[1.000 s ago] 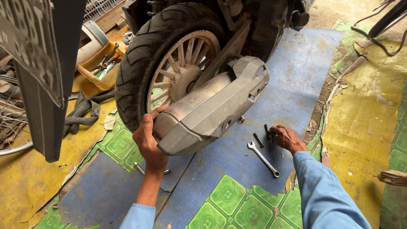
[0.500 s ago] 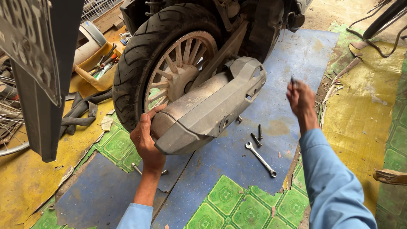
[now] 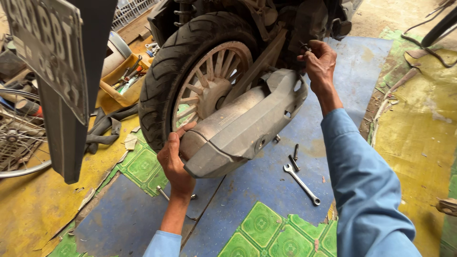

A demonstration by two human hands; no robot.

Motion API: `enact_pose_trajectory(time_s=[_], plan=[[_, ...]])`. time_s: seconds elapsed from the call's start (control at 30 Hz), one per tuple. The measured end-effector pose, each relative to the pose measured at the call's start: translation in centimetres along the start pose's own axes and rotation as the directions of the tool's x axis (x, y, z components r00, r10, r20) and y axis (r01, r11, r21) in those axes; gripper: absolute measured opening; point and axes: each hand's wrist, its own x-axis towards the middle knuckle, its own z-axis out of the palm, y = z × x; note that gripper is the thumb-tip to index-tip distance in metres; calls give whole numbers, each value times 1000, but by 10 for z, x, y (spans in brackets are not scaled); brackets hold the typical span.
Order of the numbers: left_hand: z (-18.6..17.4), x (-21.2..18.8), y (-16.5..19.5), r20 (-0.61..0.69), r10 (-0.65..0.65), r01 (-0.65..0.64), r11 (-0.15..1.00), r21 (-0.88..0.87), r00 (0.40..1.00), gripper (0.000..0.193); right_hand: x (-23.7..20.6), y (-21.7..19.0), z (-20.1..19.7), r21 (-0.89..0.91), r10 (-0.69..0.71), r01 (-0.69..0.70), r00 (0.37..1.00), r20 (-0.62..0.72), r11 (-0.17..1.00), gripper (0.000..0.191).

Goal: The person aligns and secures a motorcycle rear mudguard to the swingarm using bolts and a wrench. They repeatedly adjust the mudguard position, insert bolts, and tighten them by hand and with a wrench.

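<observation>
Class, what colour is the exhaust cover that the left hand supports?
Silver-grey exhaust cover, seen in the head view, with the left hand under its rear end.
</observation>
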Motion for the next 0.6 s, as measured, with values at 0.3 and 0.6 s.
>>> enact_pose_trajectory(time_s=[0.3, 0.6], plan=[[0, 8, -6, -3, 14, -14, 1000, -27, 1000, 60, 32, 14, 38, -210, -148, 112, 975, -165, 971, 19], [-2, 11, -7, 25, -83, 85, 992, -96, 996, 57, 43, 29, 50, -384, -217, 130, 957, -192, 914, 21]])
